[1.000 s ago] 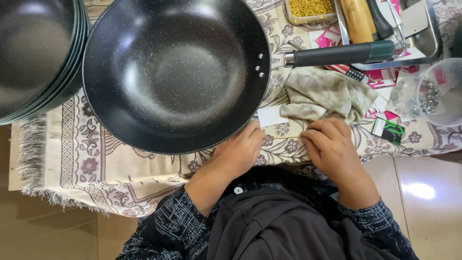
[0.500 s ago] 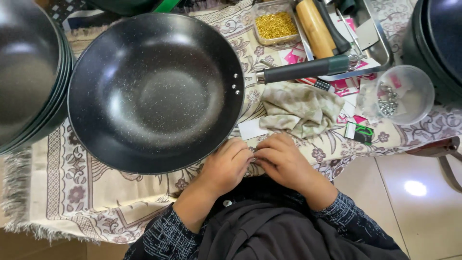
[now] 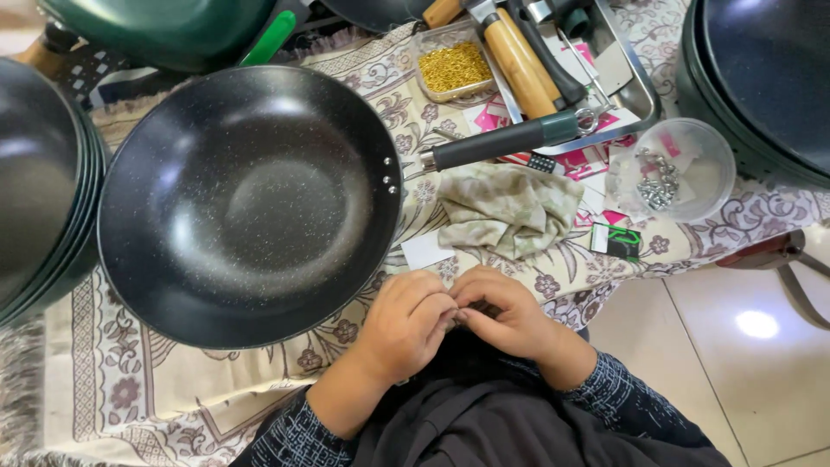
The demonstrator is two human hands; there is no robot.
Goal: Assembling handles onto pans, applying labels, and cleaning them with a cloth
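My left hand (image 3: 406, 316) and my right hand (image 3: 510, 316) meet fingertip to fingertip at the table's near edge, just above my dark clothing. Their fingers are curled together, and whatever sits between them is hidden. A large black speckled wok (image 3: 251, 207) with two rivets lies just beyond my left hand. Its detached black handle (image 3: 501, 143) lies to the right of the rivets. A crumpled pale cloth (image 3: 506, 207) and a white card (image 3: 425, 251) lie just beyond my fingers.
A clear cup (image 3: 683, 164) holds small metal screws. A tub of golden bits (image 3: 454, 67) sits beside a metal tray (image 3: 635, 86) with wooden handles. Stacked dark pans stand at left (image 3: 35, 182) and right (image 3: 769, 78). A patterned tablecloth (image 3: 173, 380) covers the table.
My hands have drawn together from the cloth and card to the table edge, fingertips now touching. The view has shifted, showing more of the right side.
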